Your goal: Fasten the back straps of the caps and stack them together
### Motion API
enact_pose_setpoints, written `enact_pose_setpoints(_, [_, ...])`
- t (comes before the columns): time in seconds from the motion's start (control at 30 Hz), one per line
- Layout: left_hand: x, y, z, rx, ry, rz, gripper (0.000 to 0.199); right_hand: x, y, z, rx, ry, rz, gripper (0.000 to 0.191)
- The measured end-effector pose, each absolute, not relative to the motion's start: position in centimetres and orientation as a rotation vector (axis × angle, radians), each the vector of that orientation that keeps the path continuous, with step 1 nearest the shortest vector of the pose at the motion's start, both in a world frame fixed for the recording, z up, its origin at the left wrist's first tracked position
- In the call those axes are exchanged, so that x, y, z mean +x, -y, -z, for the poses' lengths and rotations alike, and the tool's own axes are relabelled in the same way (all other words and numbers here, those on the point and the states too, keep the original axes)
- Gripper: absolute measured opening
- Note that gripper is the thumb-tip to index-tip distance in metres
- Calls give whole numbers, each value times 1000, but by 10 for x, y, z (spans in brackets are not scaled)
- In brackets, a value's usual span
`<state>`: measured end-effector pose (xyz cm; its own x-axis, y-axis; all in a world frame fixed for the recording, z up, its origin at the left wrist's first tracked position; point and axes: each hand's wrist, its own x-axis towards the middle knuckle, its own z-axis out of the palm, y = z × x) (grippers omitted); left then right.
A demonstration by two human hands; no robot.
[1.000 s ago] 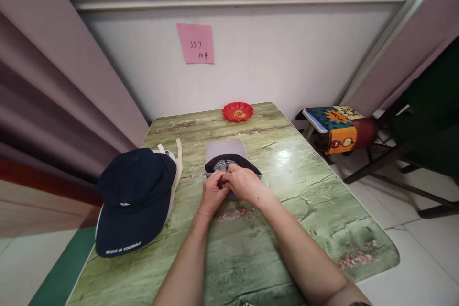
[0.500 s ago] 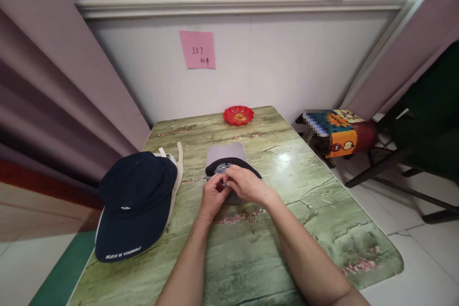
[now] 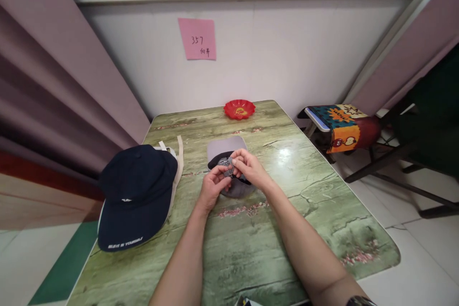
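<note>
Well to the left of the hands, a navy cap point(image 3: 138, 196) lies on the green table point(image 3: 247, 253), brim toward the person and lettered in white; pale straps point(image 3: 180, 148) stick out behind it, their lower ends hidden by the crown. Beyond the hands and a little to their left, a pink note point(image 3: 197, 39) is on the wall; it reads 357, with small writing beneath that is hard to make out. The left hand point(image 3: 214, 185) is nearly closed, thumb and fingertips pinching a small grey piece point(image 3: 228, 167). Fingers cover its edges, so whether it is joined to the grey cap point(image 3: 238, 188) cannot be told. That cap lies directly under and just beyond the hands, its dark inside partly covered by them. Farther beyond the hands sits a red dish point(image 3: 239, 110). The right hand point(image 3: 250, 167) is also nearly closed, finger and thumb on the same piece; some of its fingers are hidden. A small object point(image 3: 247, 302) nearer the person than the hands is cut off by the bottom edge, as is a dark band point(image 3: 359, 301) at the right arm. Far right of the hands, a patterned cloth point(image 3: 344, 126) drapes over a seat, beside a dark chair point(image 3: 426, 129), cut off at the edge.
</note>
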<state>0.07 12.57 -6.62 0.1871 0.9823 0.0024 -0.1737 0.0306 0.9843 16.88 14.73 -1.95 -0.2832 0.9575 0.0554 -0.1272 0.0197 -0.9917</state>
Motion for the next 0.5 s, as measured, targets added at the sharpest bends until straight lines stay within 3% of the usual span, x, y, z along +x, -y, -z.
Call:
enact_pose_setpoints(0.23, [1, -124, 61, 991, -916, -1159, 29, 167, -145, 17, -953, 1269, -1486, 29])
enact_pose_setpoints(0.5, [2, -124, 60, 978, -944, -1208, 32, 170, -141, 10, -1117, 1484, -1355, 18])
